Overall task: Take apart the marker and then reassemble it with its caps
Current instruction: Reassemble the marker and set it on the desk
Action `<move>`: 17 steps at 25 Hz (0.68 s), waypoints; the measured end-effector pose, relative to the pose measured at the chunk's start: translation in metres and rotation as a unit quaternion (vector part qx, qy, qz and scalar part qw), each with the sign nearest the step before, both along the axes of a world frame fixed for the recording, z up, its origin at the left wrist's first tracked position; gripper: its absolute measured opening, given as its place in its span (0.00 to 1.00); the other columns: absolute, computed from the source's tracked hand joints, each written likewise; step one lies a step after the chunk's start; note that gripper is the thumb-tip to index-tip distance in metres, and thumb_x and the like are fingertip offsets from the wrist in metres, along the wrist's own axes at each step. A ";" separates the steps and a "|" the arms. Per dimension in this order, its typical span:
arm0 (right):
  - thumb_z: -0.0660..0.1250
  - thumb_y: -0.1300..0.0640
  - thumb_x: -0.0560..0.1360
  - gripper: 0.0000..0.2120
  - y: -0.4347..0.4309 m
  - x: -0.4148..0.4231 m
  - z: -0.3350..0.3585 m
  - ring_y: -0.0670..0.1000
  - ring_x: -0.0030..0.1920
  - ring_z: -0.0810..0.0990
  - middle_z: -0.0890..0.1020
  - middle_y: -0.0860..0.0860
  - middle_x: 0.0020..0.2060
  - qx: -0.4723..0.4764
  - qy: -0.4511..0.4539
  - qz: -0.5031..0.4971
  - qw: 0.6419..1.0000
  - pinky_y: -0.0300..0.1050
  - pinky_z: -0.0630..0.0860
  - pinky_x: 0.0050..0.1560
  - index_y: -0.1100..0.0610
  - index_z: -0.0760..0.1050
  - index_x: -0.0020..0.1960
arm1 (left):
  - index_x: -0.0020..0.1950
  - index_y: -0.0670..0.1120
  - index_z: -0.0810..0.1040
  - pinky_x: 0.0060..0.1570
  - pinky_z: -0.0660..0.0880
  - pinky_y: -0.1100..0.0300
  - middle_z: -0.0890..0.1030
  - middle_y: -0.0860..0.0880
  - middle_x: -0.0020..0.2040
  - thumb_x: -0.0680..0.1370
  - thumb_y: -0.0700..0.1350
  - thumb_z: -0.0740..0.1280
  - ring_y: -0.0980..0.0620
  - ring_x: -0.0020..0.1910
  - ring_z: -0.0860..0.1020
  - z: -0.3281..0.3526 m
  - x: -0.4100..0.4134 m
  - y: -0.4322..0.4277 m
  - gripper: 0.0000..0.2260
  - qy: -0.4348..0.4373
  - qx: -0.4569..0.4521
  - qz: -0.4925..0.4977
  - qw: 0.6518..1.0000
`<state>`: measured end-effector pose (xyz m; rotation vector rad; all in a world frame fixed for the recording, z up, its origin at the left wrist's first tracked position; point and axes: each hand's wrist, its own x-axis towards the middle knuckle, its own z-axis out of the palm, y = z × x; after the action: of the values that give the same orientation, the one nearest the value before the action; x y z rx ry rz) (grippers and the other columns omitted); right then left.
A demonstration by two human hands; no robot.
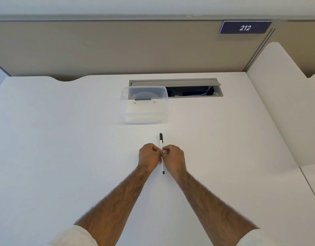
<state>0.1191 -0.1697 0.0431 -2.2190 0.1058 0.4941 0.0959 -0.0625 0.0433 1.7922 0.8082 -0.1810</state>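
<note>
Marker (161, 153) positioned lengthwise over the white tabletop (64, 139), near the centre, pointing away from the body. Black cap (161, 137) fitted at the far end; small black end piece (163, 172) at the near end. White barrel between the two, mid-section hidden by fingers.

Left hand (149, 156) pinched closed on the barrel from the left. Right hand (174, 157) pinched closed on the barrel from the right, fingertips of both nearly meeting across it. Whether lifted or resting on the surface: not determinable.

Step in hand, by judgement: start of disassembly, both end pieces seated, nothing removed. Next move likely calls for shifting one grip to the far cap, holding the barrel firm with the other, and pulling straight along the axis; same procedure for the near end.

Clear plastic container (144, 105) well beyond the marker, in front of an open cable hatch (192, 91).

Legible writing: "212" in white on a dark blue plate (245, 27) on the partition. No print readable on the marker.
</note>
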 end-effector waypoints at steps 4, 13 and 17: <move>0.62 0.63 0.75 0.14 0.003 0.001 -0.002 0.49 0.46 0.81 0.85 0.51 0.52 -0.026 -0.004 0.008 1.000 0.40 0.75 0.44 0.58 0.81 0.58 | 0.44 0.37 0.80 0.39 0.85 0.51 0.86 0.43 0.39 0.75 0.33 0.66 0.46 0.36 0.87 -0.002 0.003 -0.002 0.04 0.011 0.025 -0.004 1.000; 0.62 0.62 0.76 0.13 0.006 0.002 0.001 0.48 0.45 0.82 0.85 0.50 0.51 -0.049 0.000 0.016 0.999 0.39 0.75 0.40 0.58 0.82 0.56 | 0.38 0.42 0.79 0.38 0.84 0.52 0.85 0.46 0.35 0.75 0.34 0.66 0.46 0.35 0.86 0.002 0.004 -0.001 0.07 0.018 0.092 -0.054 0.994; 0.61 0.63 0.75 0.11 0.006 -0.001 0.002 0.52 0.42 0.83 0.85 0.51 0.45 -0.045 -0.011 0.024 0.999 0.44 0.78 0.38 0.59 0.82 0.49 | 0.39 0.41 0.80 0.38 0.83 0.53 0.85 0.46 0.34 0.74 0.35 0.65 0.47 0.35 0.84 0.003 0.002 -0.001 0.06 0.018 0.102 -0.066 0.992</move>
<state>0.1186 -0.1642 0.0452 -2.3196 0.0642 0.4995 0.0980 -0.0632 0.0461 2.0422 0.7562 -0.2235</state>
